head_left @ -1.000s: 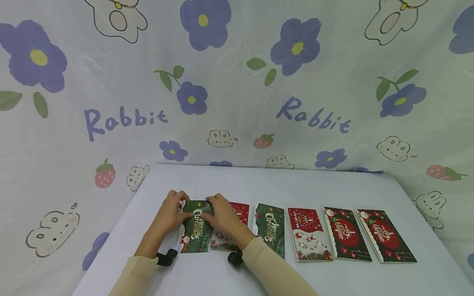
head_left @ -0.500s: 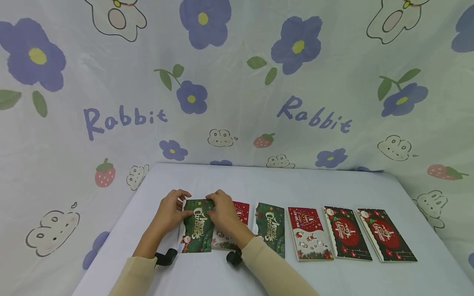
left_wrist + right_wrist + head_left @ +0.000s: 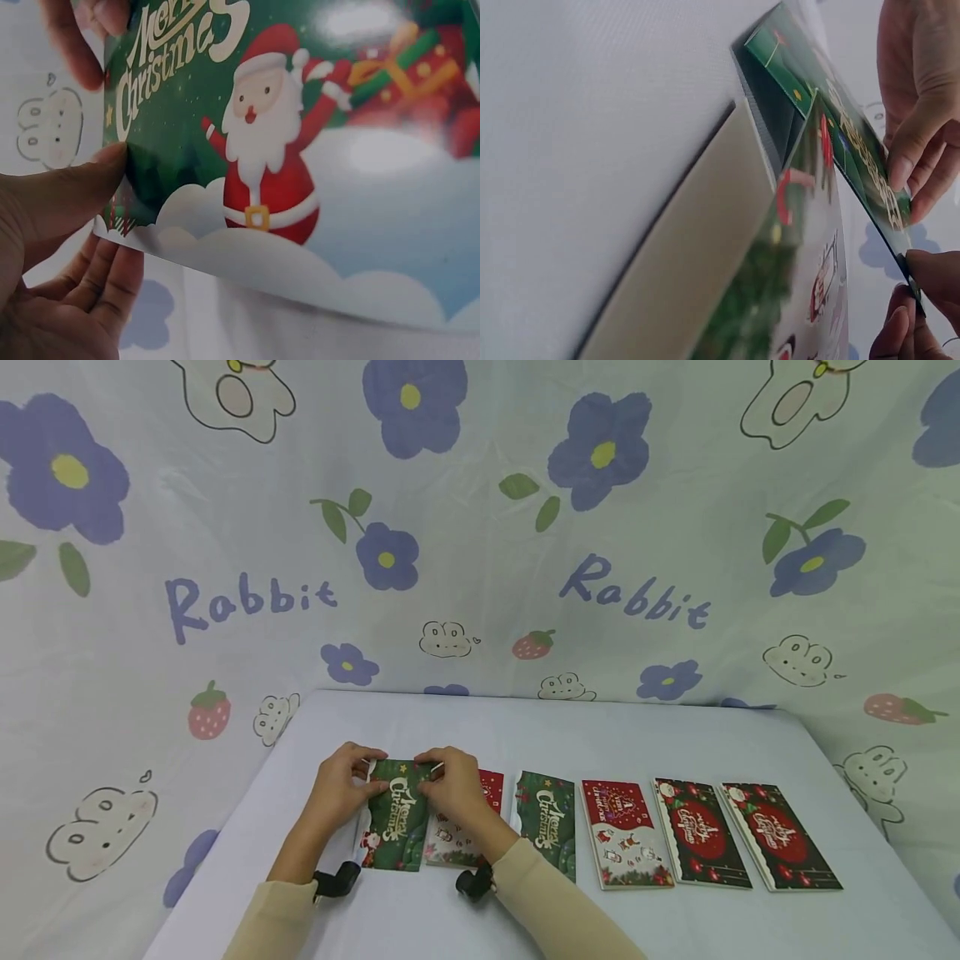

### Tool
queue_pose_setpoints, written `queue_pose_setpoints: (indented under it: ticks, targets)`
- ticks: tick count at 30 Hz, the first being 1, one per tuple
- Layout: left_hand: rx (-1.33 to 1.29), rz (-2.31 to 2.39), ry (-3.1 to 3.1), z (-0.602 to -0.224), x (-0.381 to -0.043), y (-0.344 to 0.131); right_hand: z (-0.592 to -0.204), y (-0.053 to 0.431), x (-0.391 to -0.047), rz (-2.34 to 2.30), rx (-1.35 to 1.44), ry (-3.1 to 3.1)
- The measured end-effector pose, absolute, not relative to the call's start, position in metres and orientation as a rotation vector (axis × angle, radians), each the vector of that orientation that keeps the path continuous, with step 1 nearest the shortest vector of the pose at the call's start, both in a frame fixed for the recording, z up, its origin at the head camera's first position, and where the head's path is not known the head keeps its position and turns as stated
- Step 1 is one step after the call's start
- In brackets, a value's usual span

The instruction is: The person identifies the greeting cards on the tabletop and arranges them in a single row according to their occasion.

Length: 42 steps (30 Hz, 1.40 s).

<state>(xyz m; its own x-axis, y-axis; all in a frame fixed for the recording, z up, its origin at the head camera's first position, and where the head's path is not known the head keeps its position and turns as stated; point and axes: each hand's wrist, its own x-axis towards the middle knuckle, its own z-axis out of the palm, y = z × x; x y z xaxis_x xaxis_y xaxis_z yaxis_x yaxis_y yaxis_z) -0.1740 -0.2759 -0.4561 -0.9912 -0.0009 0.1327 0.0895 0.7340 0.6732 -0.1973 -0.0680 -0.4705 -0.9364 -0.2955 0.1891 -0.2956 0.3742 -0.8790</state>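
A flower-printed backdrop (image 3: 480, 543) rises behind a white table (image 3: 570, 735) bearing a row of Christmas booklets (image 3: 633, 852). The left hand (image 3: 334, 789) and right hand (image 3: 456, 789) — apart from each other — pinch the upper part of a tilted green booklet (image 3: 399, 831) at the row's left end.

A pale cloth (image 3: 465, 493) printed with purple flowers (image 3: 599, 452), strawberries (image 3: 209, 714) and rabbits (image 3: 446, 640) hangs behind a white table (image 3: 637, 739).

Green card (image 3: 395, 818), red-and-white Santa print (image 3: 266, 142)
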Motion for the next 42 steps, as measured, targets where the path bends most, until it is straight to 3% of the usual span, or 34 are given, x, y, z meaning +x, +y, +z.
queue_pose_setpoints:
  ticks: [25,42]
  targets:
    - [-0.286,-1.625,-2.697,-0.473,-0.171,-0.289,-0.463,-0.042,-0.211,2.132,0.311,-2.342]
    - [-0.127,-1.726,-2.605,-0.472,-0.173,-0.284,-0.471,-0.036,-0.207,2.265,0.384,-2.27]
